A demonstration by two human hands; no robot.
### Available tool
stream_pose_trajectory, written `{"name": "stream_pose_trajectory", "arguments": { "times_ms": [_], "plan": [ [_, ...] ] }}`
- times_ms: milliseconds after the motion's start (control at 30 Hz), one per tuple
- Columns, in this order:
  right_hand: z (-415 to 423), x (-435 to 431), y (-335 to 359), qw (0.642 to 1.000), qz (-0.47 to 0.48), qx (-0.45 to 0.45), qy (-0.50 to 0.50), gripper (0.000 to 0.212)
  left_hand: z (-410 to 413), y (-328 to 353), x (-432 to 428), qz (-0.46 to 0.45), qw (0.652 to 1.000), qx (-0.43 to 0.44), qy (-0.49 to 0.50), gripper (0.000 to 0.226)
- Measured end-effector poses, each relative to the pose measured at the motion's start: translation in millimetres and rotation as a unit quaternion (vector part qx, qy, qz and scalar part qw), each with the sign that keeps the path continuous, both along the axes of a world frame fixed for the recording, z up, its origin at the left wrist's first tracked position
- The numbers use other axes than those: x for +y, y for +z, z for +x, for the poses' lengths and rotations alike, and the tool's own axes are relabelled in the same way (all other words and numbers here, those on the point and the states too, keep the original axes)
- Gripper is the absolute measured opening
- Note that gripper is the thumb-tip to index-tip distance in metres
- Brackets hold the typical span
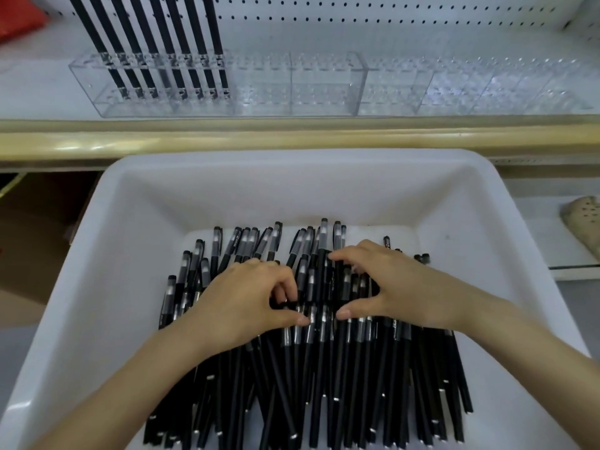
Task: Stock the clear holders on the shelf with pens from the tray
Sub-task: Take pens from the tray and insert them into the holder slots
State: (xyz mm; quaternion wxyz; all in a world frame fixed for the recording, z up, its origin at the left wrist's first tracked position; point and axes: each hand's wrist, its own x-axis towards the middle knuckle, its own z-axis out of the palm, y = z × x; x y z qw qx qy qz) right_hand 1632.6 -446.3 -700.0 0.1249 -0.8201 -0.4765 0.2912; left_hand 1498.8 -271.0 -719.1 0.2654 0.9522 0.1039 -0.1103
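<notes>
A white tray (pixel 136 241) holds a big pile of black pens (pixel 324 368), caps pointing away from me. Both hands are down in the pile near the caps. My left hand (pixel 246 297) has its fingers curled into the pens, with the thumb pressed against a few of them. My right hand (pixel 393 284) arches over the neighbouring pens, fingers curled over them and thumb underneath, close to the left thumb. On the shelf stand clear holders (pixel 324 86) in a row. The leftmost section (pixel 97 89) has several black pens (pixel 168 43) standing upright; the others look empty.
A beige shelf edge (pixel 292 138) runs between the tray and the holders. White pegboard (pixel 389 11) backs the shelf. Something red (pixel 19 17) lies at the far left of the shelf, and a beige perforated object (pixel 581 219) lies lower right.
</notes>
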Motion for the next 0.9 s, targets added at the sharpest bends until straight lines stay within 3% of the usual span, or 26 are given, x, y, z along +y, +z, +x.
{"name": "stream_pose_trajectory", "arguments": {
  "times_ms": [133, 367, 700, 900],
  "plan": [
    [3.8, 2.3, -1.3, 1.000, 0.010, 0.003, -0.008, 0.069, 0.8, 1.3, -0.1, -0.017, 1.000, 0.005, 0.008, 0.029],
    [4.8, 4.8, -3.6, 0.999, 0.019, 0.012, -0.031, 0.048, 0.6, -1.0, -2.0, -0.144, 0.987, -0.026, 0.069, 0.023],
    [6.5, 6.2, -6.4, 0.997, 0.023, 0.031, -0.064, 0.041, 0.0, 14.4, 3.8, -0.324, 0.931, -0.074, 0.153, 0.027],
    [6.7, 7.0, -8.2, 0.993, 0.032, 0.033, -0.107, 0.027, -0.8, 20.7, 2.0, -0.362, 0.908, -0.061, 0.203, 0.038]
  ]
}}
